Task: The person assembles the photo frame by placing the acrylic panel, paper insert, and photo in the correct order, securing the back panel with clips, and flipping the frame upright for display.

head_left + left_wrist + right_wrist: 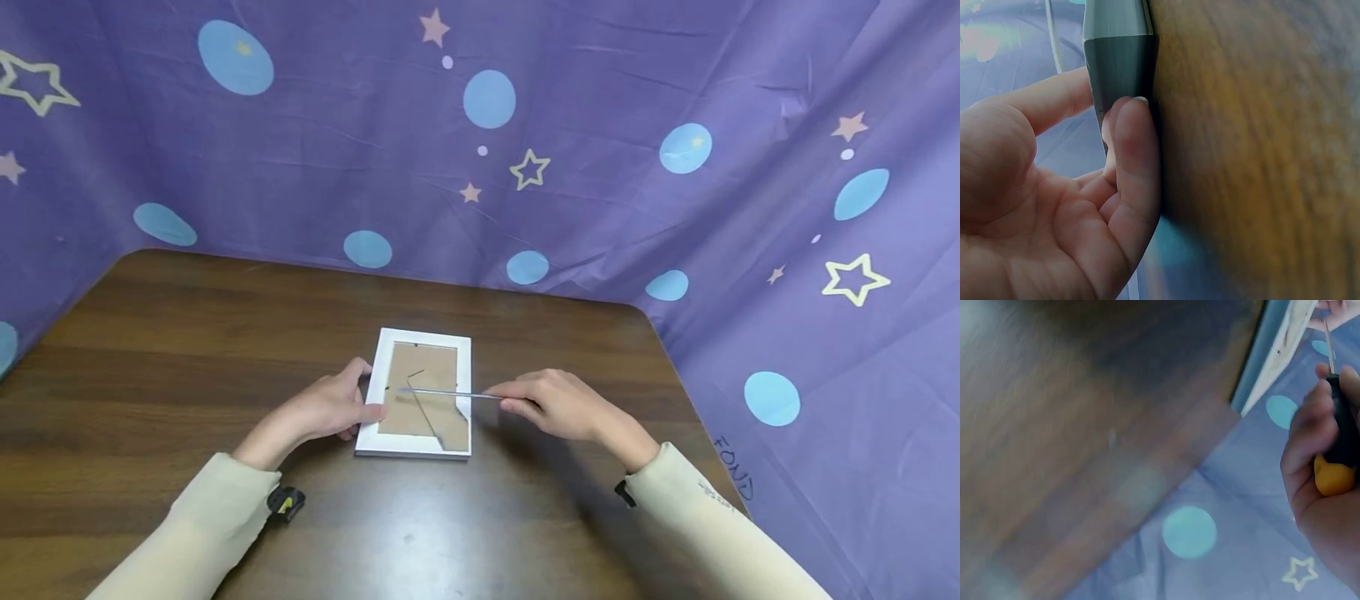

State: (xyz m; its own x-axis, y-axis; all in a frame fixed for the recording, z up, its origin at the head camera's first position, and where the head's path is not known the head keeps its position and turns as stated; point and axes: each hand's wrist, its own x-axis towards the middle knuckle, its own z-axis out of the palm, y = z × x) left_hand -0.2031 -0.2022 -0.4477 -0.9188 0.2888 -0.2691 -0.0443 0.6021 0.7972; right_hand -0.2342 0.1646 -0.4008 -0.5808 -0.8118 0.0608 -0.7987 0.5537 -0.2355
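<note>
A white picture frame [464, 367] lies on the table with its brown backing board [438, 362] facing up. A brown stand flap [453, 433] on the backing overlaps the lower right border. My left hand [330, 406] grips the frame's left edge, thumb on top of the border; in the left wrist view its fingers curl against the frame's side [1119, 62]. My right hand [558, 402] holds a screwdriver [472, 394] level, its tip over the middle of the backing. The right wrist view shows its black and yellow handle [1341, 425] inside the curled fingers. Whether the tip touches the board I cannot tell.
The brown wooden table [247, 333] has rounded far corners. A purple curtain [585, 192] with blue spots and stars hangs behind and to the right. Dark devices [286, 503] are strapped at both wrists.
</note>
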